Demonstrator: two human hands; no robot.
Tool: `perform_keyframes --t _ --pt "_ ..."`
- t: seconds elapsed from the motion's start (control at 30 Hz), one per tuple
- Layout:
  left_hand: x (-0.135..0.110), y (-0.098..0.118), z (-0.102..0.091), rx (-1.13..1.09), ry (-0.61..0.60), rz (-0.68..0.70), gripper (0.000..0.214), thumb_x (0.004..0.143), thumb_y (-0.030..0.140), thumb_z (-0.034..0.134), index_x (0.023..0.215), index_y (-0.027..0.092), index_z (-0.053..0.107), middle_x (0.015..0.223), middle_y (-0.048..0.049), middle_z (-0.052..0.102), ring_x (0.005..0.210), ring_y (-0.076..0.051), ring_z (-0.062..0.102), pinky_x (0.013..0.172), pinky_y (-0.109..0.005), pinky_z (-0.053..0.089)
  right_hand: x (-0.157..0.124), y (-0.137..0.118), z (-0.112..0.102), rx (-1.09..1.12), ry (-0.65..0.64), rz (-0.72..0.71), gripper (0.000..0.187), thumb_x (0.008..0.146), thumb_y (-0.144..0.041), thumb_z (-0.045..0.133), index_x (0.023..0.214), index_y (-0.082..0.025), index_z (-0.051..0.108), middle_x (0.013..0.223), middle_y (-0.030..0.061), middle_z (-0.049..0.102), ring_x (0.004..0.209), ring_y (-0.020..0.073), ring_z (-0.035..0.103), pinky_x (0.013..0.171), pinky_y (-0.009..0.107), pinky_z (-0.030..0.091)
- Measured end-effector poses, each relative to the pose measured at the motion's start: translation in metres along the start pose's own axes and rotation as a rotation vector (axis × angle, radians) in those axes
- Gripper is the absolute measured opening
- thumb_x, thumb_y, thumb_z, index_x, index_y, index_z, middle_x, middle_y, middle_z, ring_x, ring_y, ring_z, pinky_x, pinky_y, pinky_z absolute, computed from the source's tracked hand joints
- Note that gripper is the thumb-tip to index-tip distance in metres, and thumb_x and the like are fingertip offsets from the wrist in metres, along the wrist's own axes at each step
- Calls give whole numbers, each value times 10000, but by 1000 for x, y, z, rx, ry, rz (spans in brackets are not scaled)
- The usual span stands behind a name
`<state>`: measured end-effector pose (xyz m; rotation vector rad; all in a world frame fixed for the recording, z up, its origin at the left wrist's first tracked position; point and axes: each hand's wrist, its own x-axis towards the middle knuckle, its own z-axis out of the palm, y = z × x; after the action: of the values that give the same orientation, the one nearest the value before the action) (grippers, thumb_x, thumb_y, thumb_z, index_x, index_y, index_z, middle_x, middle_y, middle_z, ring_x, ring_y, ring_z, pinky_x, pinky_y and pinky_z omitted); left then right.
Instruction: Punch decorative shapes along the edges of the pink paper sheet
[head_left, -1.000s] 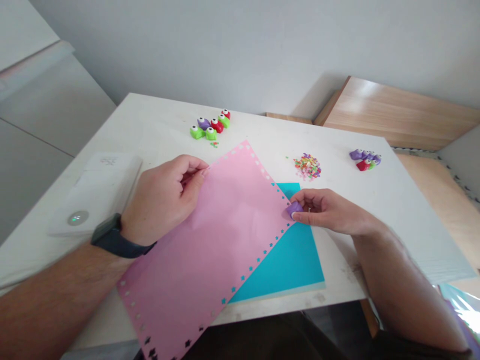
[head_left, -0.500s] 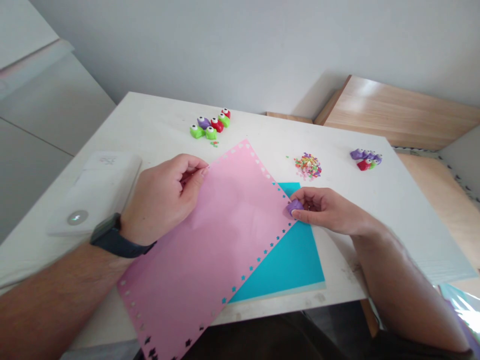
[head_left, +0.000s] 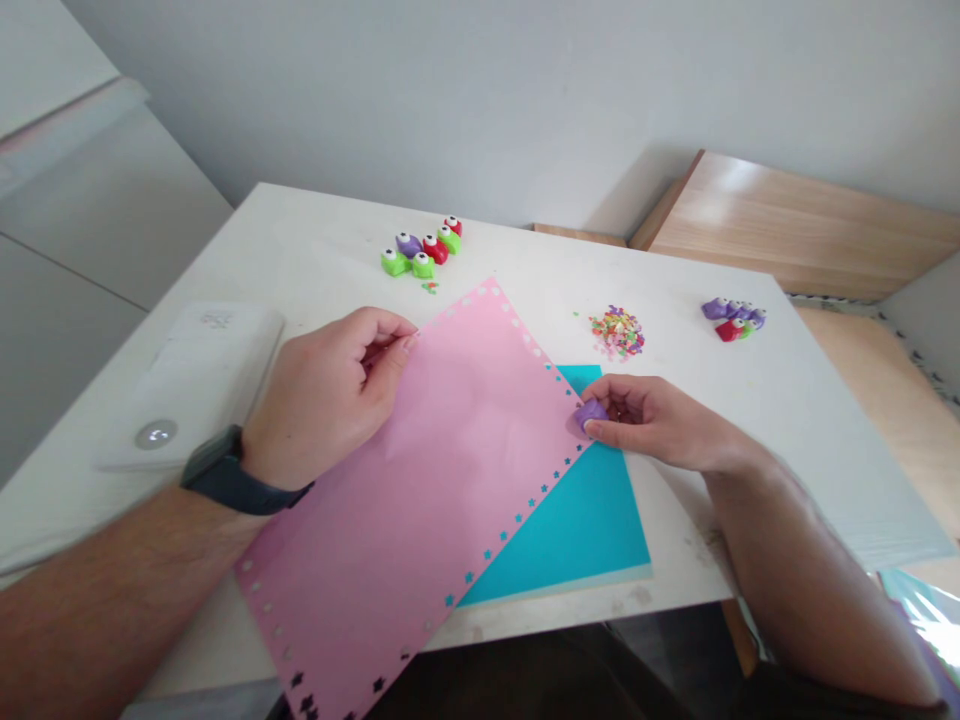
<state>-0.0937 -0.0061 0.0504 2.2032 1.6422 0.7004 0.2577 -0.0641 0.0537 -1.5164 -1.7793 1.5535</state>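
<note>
The left hand (head_left: 326, 400) pinches the upper edge of a pink paper sheet (head_left: 420, 500) between thumb and fingers, and the sheet's star-punched border runs out past the near edge of the white table (head_left: 315, 230). The right hand (head_left: 652, 425) is closed on a purple craft punch (head_left: 591, 413) at the sheet's right edge, over a teal paper sheet (head_left: 577, 520). Well apart, beyond the pink sheet's far corner, lie a cluster of craft punches (head_left: 420, 250), a pile of paper confetti (head_left: 616, 332) and a second cluster of punches (head_left: 733, 320).

White table (head_left: 315, 235) with craft punches (head_left: 421, 250)
</note>
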Motion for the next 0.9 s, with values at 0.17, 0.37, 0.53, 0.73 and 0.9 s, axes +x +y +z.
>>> perform_keyframes --t 0.17,0.37,0.53,0.73,0.9 --pt "0 0 0 -2 -6 2 275 1031 435 506 1147 241 663 1063 -22 754 914 -194 693 871 -305 503 0 0 0 4 2 5 392 899 -519 748 1128 -205 699 992 61 751 864 191 668 749 332 542" --pt "1 1 1 4 -5 1 282 1028 440 507 1142 240 670 1047 -16 759 879 -186 689 851 -287 495 0 0 0 3 15 -4 401 875 -531 768 1117 -216 716 965 64 758 868 210 679 747 347 557" --pt "1 0 1 6 13 9 260 1023 425 525 1125 238 674 1027 -13 756 874 -183 690 834 -282 490 0 -1 1 0 19 -8 413 850 -547 785 1098 -221 729 935 60 762 852 215 683 736 347 560" --pt "1 0 1 5 2 12 278 1031 425 515 1138 222 671 1046 -25 755 899 -187 693 847 -286 485 1 -1 2 -7 18 -4 379 888 -521 759 1108 -216 715 970 61 763 848 202 680 728 334 542" --pt "1 -1 2 10 9 14 268 1029 427 513 1127 233 670 1032 -19 752 882 -189 690 835 -295 488 0 -1 2 -13 10 0 391 899 -521 747 1125 -205 702 984 62 761 863 201 684 739 334 544"
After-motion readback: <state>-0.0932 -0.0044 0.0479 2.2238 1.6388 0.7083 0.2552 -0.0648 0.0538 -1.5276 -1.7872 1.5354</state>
